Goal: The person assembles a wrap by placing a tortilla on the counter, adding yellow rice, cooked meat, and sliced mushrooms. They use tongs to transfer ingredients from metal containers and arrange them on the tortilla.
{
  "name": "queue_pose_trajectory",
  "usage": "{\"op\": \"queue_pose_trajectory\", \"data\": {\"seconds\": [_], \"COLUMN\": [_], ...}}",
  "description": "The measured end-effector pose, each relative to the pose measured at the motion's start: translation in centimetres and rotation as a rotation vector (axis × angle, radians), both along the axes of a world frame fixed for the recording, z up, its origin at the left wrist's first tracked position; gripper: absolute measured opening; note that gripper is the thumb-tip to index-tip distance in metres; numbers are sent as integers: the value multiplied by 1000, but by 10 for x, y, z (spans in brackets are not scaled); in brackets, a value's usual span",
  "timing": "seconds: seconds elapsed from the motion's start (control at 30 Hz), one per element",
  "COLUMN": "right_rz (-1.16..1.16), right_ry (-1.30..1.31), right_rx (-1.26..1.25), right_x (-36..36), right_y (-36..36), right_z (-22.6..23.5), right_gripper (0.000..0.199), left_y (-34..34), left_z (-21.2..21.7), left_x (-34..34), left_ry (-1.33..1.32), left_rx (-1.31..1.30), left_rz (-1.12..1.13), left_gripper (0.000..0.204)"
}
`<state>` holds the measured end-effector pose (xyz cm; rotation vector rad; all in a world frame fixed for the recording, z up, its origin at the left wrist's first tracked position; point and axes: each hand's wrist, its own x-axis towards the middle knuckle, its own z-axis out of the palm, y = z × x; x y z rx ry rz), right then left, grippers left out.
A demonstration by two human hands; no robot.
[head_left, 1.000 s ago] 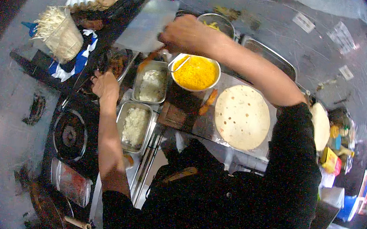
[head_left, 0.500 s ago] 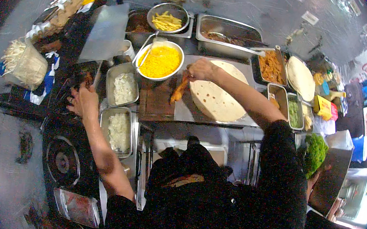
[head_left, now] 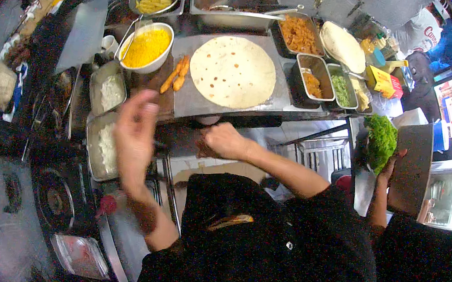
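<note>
Here, tortilla [head_left: 233, 72], right hand [head_left: 226, 141] (curled) near counter edge [head_left: 241, 115]

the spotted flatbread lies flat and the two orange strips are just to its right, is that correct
Not quite: the two orange strips are just to the left of the spotted flatbread, as the head view shows. The flatbread does lie flat.

A pale grey surface [head_left: 283, 86], with a brown patch [head_left: 166, 104] at its left end, carries a large round speckled flatbread [head_left: 233, 72] lying flat, with orange strips [head_left: 180, 75] just to its left. Beyond the strips stands a white bowl [head_left: 154, 66] of yellow food. A long metal tray [head_left: 230, 22] sits behind the flatbread, while to the right stand a pan [head_left: 306, 54] of orange shreds, a smaller pan [head_left: 299, 88] and a pan [head_left: 346, 107] of chopped greens.
</note>
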<state>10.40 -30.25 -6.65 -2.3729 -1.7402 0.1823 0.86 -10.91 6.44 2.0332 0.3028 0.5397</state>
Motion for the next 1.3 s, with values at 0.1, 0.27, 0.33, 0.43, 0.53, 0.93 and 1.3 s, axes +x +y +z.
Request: {"op": "queue_pose_trajectory", "data": {"seconds": [0.1,0.27,0.33,0.43,0.53,0.93,1.3], "right_rz": [-218,-426,-392,-301,-265,-577,-358], "right_ry": [244,324,359,393,372,178,171], "right_rx": [-239,-566,-604,-650,-553,-429,-457], "right_x": [-32,-58,-63,-72,-82,-62,-82], "right_y": [-31,-88,-90,-99,-157,-138,-127], "right_z": [-71,-245,-277,-344,-420,-435,-377], "right_gripper": [26,29,36,44,47,33,18], "left_y": [-47,-55,-33,35,72,179,185], "left_z": [-49,-328,-424,-527,-555,-605,-584], "left_x": [-4,15,20,40,94,112,102], "left_ry": [397,744,576,627,689,617,622], "left_rx": [-518,-550,-624,-583,-499,-345,-247], "left_rz": [-597,-303,77,525,612,734,744], "left_gripper": [23,24,22,22,22,23,26]}}
